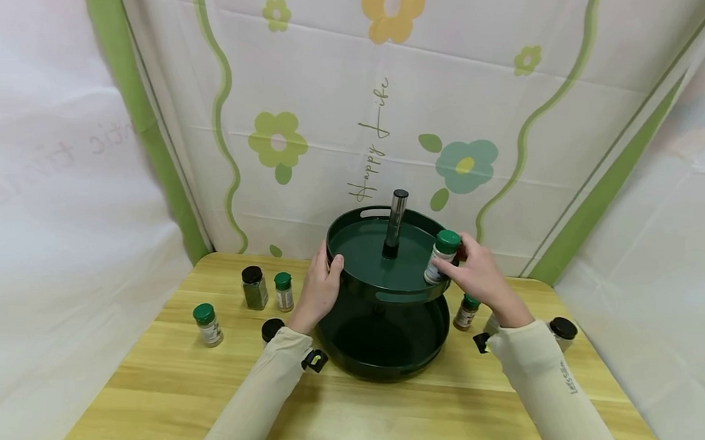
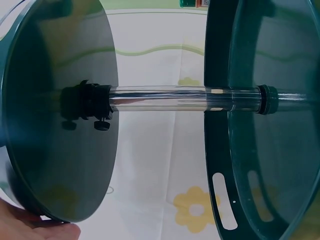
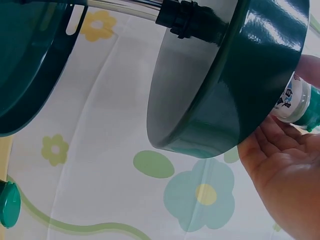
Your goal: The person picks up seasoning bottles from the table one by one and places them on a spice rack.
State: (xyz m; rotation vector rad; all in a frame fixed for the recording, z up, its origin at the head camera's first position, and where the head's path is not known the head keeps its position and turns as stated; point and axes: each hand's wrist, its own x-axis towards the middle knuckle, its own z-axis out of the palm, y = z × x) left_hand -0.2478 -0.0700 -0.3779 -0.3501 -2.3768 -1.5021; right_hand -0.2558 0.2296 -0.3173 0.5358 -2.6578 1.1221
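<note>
A dark green two-tier round tray [image 1: 359, 256] stands on the table, with a clear post [image 1: 396, 215] rising through its middle. My left hand [image 1: 316, 294] grips the left side of the upper tier, its thumb at the rim and fingers along the outer wall. Between thumb and fingers, my right hand [image 1: 484, 278] holds a spice jar [image 1: 436, 268] with a green lid and white label. The jar is slightly tilted, low over the upper tier's floor beside its right rim. Below, the lower tier [image 1: 375, 372] has a bare floor where it shows.
On the wooden table [image 1: 156, 382], green-lidded jars [image 1: 209, 325] [image 1: 284, 292] and black-lidded jars [image 1: 255, 289] [image 1: 273, 329] stand left of the tray. More jars [image 1: 465, 313] [image 1: 562, 331] stand right, partly behind my forearm. A flowered curtain [image 1: 335, 81] hangs behind.
</note>
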